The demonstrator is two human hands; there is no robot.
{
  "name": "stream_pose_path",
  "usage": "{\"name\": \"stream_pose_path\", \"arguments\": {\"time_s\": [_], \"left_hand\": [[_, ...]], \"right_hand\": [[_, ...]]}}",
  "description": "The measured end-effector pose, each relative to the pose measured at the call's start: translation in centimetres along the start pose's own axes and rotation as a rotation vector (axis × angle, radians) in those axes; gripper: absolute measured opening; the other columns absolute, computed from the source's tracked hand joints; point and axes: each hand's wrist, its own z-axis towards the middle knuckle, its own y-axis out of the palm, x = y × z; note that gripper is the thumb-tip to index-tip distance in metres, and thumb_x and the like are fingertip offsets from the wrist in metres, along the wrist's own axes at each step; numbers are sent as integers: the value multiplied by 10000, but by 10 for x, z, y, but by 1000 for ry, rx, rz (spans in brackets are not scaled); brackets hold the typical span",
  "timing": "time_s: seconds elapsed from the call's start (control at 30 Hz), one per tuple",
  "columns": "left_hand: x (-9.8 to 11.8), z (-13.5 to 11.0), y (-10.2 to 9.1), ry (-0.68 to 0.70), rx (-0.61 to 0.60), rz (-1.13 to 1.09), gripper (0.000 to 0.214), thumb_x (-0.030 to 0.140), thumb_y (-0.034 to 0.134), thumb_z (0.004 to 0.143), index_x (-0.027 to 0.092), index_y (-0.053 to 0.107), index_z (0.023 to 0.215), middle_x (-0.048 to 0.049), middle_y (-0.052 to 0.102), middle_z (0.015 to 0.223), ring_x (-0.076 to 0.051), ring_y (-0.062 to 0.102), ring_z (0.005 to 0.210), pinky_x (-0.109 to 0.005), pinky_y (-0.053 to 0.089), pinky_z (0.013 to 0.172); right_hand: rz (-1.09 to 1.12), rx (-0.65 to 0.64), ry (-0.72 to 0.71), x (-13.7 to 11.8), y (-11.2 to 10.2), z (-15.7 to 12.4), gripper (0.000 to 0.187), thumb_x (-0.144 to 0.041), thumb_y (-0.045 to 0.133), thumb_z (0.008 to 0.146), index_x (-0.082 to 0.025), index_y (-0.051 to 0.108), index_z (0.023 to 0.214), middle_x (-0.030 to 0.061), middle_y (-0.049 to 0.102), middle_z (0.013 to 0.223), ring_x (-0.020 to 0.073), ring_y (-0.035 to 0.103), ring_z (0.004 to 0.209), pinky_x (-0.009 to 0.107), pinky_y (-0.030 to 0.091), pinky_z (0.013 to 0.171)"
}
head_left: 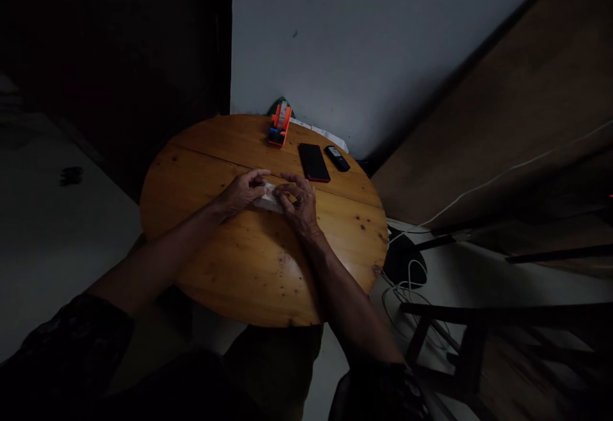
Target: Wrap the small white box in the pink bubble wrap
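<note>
A small white box with faint reddish marks (pixel 269 202) is between my hands, over the middle of the round wooden table (pixel 258 261). My left hand (pixel 245 191) grips its left end, thumb on the near side and fingers curved over the far side. At the right end, my right hand (pixel 300 202) has its thumb and index finger pinched together at the box, with the other fingers bent above. My fingers cover both ends of the box, and its contents cannot be seen.
Beyond my hands stand an orange tape dispenser (pixel 280 126), a dark phone with a red edge (pixel 314 162) and a small black handset (pixel 337 158). A pale wall (pixel 335 44) rises behind the table. Loose white cable (pixel 407 283) and a dark wooden stool (pixel 472 344) are at right.
</note>
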Motion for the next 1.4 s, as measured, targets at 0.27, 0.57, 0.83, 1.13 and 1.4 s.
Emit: {"name": "stream_pose_path", "arguments": {"time_s": [0.27, 0.57, 0.83, 1.13, 1.4], "left_hand": [[0, -1, 1, -29, 12, -9, 556, 305, 717, 677, 149, 671, 1209, -52, 652, 1041, -175, 612, 913, -293, 502, 803], [0, 2, -3, -29, 105, -106, 524, 336, 719, 646, 136, 685, 1128, -86, 696, 1086, -217, 641, 1008, -342, 515, 884], [-4, 8, -14, -1, 210, -44, 488, 347, 696, 580, 140, 690, 1022, -73, 727, 979, -232, 655, 975, -376, 506, 940], [3, 1, -14, -53, 127, 49, 669, 416, 724, 570, 127, 660, 1170, -102, 712, 1049, -287, 655, 1068, -400, 509, 965], [3, -4, -6, -49, 63, 210, 730, 365, 720, 621, 163, 623, 1316, -97, 723, 1101, -300, 670, 1085, -380, 549, 901]], "right_hand": [[34, -67, -55, -1, -7, 1, 132, -282, 642, 867, -241, 767, 850, 68, 715, 1221, 289, 608, 1167, 497, 412, 1035], [472, 372, 241, 24, -16, 10, 280, -475, 622, 852, -209, 690, 799, 77, 733, 1072, 232, 654, 1063, 425, 497, 990], [560, 282, 327, 26, -12, 10, 263, -443, 702, 725, -208, 677, 841, 92, 726, 1141, 254, 647, 1097, 410, 508, 956], [460, -52, 318, 15, -12, 6, 461, -378, 745, 665, -267, 698, 1110, 44, 712, 1238, 280, 624, 1195, 469, 483, 1028], [444, -44, 278, 7, -4, 6, 427, -490, 773, 708, -237, 720, 1048, 81, 708, 1244, 278, 643, 1162, 429, 530, 955]]}}
